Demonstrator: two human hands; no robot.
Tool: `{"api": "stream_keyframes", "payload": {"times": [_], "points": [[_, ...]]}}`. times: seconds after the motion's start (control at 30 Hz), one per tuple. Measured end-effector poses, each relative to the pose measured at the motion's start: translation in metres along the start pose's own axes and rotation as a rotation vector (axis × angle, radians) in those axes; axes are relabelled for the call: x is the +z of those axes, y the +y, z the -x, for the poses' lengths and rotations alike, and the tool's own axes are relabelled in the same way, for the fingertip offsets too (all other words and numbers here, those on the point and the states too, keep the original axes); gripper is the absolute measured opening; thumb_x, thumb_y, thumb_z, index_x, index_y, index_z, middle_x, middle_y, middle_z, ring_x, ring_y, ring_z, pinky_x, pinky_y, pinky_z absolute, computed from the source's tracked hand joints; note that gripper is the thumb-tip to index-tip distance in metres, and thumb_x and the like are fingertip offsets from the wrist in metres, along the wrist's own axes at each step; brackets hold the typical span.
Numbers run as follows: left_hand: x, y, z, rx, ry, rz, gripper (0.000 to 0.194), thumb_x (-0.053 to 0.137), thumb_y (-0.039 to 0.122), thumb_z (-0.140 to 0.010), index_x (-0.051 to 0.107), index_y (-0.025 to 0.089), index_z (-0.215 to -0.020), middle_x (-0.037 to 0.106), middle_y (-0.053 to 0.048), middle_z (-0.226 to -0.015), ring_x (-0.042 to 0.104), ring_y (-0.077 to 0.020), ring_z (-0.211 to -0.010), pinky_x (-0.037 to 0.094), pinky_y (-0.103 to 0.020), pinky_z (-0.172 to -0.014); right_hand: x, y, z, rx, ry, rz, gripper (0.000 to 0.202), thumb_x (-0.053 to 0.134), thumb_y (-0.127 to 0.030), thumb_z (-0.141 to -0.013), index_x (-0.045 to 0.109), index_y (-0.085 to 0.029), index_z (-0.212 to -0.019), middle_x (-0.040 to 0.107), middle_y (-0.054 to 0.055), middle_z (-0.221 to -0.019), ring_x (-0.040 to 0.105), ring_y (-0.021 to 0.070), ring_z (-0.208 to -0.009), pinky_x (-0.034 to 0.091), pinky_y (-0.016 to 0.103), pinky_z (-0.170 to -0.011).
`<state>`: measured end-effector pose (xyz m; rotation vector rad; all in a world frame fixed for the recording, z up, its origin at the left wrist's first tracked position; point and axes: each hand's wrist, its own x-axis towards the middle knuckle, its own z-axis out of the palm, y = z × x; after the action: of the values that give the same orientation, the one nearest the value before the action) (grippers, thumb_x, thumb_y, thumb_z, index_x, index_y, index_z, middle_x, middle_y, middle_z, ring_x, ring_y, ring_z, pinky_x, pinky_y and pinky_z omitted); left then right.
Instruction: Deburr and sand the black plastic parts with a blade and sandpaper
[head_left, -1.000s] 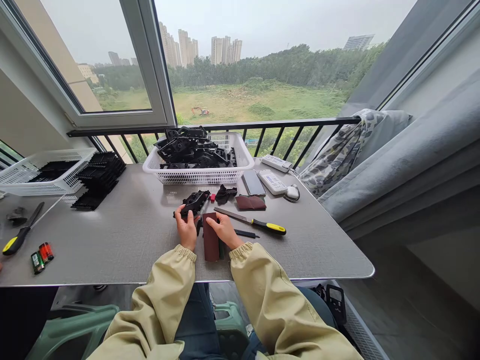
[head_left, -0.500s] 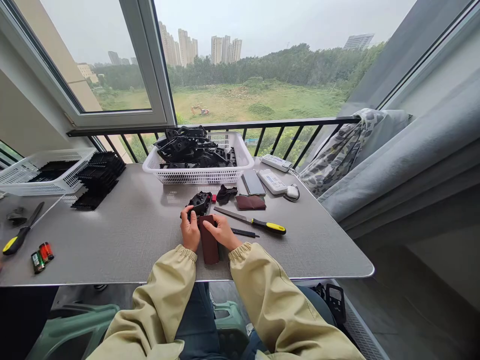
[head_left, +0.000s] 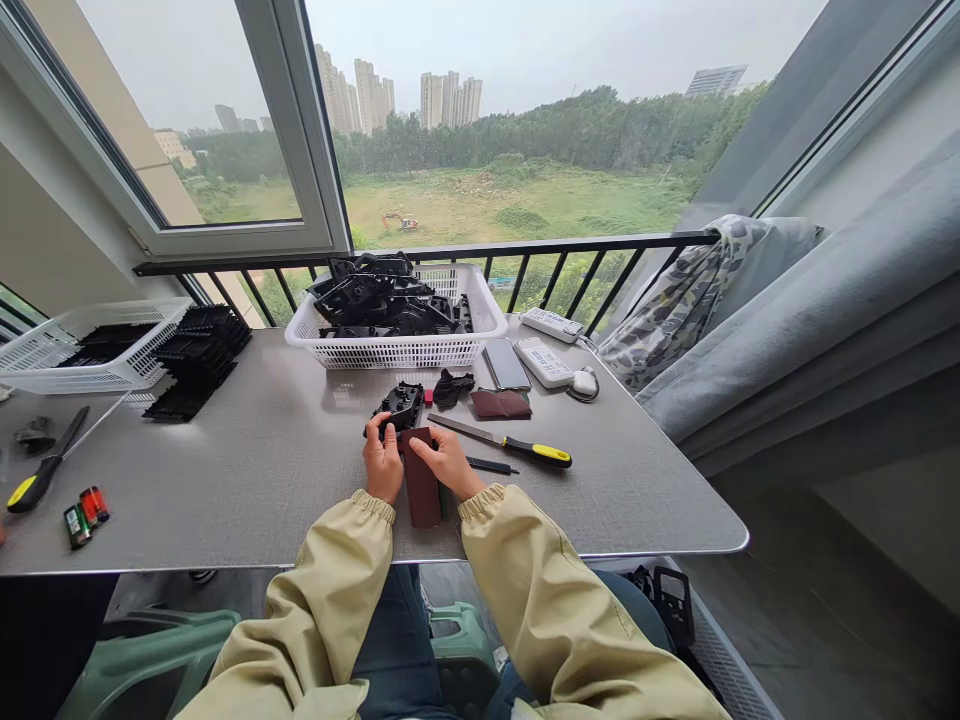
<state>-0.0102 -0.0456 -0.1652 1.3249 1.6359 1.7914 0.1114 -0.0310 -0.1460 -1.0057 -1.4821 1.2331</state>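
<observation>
My left hand (head_left: 383, 466) is closed on the near edge of a black plastic part (head_left: 403, 405), which lies on the table just beyond the fingers. My right hand (head_left: 452, 466) grips a strip of dark reddish-brown sandpaper (head_left: 422, 490), thumb on top. The sandpaper's far end meets the near side of the black part, between both hands; what lies under it is hidden. Right of my right hand, a file with a yellow and black handle (head_left: 546, 455) lies beside a thin black tool (head_left: 491, 466). A second folded piece of sandpaper (head_left: 501, 404) rests farther back.
A white basket (head_left: 397, 352) heaped with black parts stands at the back. Stacked black parts (head_left: 196, 360) and another white basket (head_left: 112, 375) are at the left, with batteries (head_left: 86, 516) nearer. A grey phone-like slab (head_left: 507, 365) and white power strip (head_left: 544, 363) sit right.
Both hands and the sandpaper have shifted very slightly to the right. The grip on the black plastic part and on the sandpaper stays the same.
</observation>
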Motion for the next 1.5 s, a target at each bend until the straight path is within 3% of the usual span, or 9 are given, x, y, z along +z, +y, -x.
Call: {"api": "stream_keyframes", "payload": {"times": [0.1, 0.23, 0.33, 0.5, 0.7, 1.03, 1.5], "points": [[0.000, 0.001, 0.000, -0.018, 0.005, 0.022, 0.032, 0.054, 0.052, -0.088, 0.058, 0.024, -0.104, 0.065, -0.007, -0.104, 0.064, -0.0204, -0.093, 0.051, -0.035, -0.083, 0.000, -0.001, 0.000, 0.015, 0.012, -0.021, 0.024, 0.065, -0.041, -0.070, 0.063, -0.019, -0.061, 0.062, 0.001, -0.061, 0.052, 0.0163, -0.060, 0.042, 0.027, -0.056], [0.002, 0.004, 0.001, -0.072, -0.001, 0.059, 0.034, 0.061, 0.049, -0.084, 0.056, 0.023, -0.104, 0.065, -0.003, -0.093, 0.061, -0.0120, -0.060, 0.053, -0.028, -0.058, -0.002, 0.000, -0.003, 0.049, 0.066, -0.068, 0.027, 0.062, -0.045, -0.072, 0.062, -0.019, -0.066, 0.063, 0.001, -0.063, 0.051, 0.0160, -0.059, 0.042, 0.027, -0.055], [0.003, 0.006, 0.001, -0.108, 0.017, 0.079, 0.037, 0.066, 0.047, -0.080, 0.053, 0.022, -0.104, 0.063, -0.001, -0.088, 0.058, -0.0087, -0.050, 0.052, -0.025, -0.051, -0.005, 0.002, -0.006, 0.082, 0.101, -0.101, 0.029, 0.062, -0.047, -0.070, 0.060, -0.018, -0.065, 0.062, 0.001, -0.062, 0.049, 0.0152, -0.058, 0.041, 0.027, -0.054], [0.003, 0.009, -0.001, -0.148, 0.056, 0.104, 0.038, 0.065, 0.050, -0.080, 0.052, 0.022, -0.103, 0.061, 0.001, -0.085, 0.056, -0.0076, -0.047, 0.051, -0.024, -0.049, -0.005, 0.003, -0.008, 0.146, 0.090, -0.147, 0.027, 0.063, -0.045, -0.066, 0.060, -0.018, -0.063, 0.061, 0.000, -0.059, 0.049, 0.0141, -0.055, 0.041, 0.027, -0.053], [0.002, 0.012, 0.000, -0.159, 0.015, 0.137, 0.047, 0.073, 0.046, -0.073, 0.049, 0.023, -0.105, 0.061, 0.001, -0.087, 0.058, -0.0078, -0.049, 0.051, -0.024, -0.052, -0.003, 0.002, -0.008, 0.194, 0.044, -0.194, 0.022, 0.066, -0.039, -0.064, 0.061, -0.018, -0.062, 0.062, -0.001, -0.059, 0.050, 0.0137, -0.055, 0.040, 0.025, -0.050], [0.000, 0.009, -0.001, -0.150, 0.005, 0.156, 0.041, 0.068, 0.046, -0.076, 0.049, 0.023, -0.103, 0.058, 0.000, -0.089, 0.057, -0.0094, -0.057, 0.051, -0.026, -0.058, -0.003, 0.000, -0.006, 0.225, -0.031, -0.270, 0.022, 0.071, -0.039, -0.062, 0.066, -0.018, -0.064, 0.067, 0.000, -0.062, 0.055, 0.0139, -0.055, 0.043, 0.025, -0.051], [0.001, 0.005, 0.001, -0.165, -0.014, 0.203, 0.037, 0.063, 0.048, -0.080, 0.048, 0.024, -0.103, 0.057, -0.002, -0.094, 0.057, -0.0100, -0.058, 0.052, -0.027, -0.057, -0.005, 0.002, -0.008, 0.211, 0.032, -0.304, 0.023, 0.071, -0.040, -0.061, 0.063, -0.018, -0.061, 0.065, -0.001, -0.058, 0.054, 0.0137, -0.053, 0.044, 0.026, -0.051]]}}
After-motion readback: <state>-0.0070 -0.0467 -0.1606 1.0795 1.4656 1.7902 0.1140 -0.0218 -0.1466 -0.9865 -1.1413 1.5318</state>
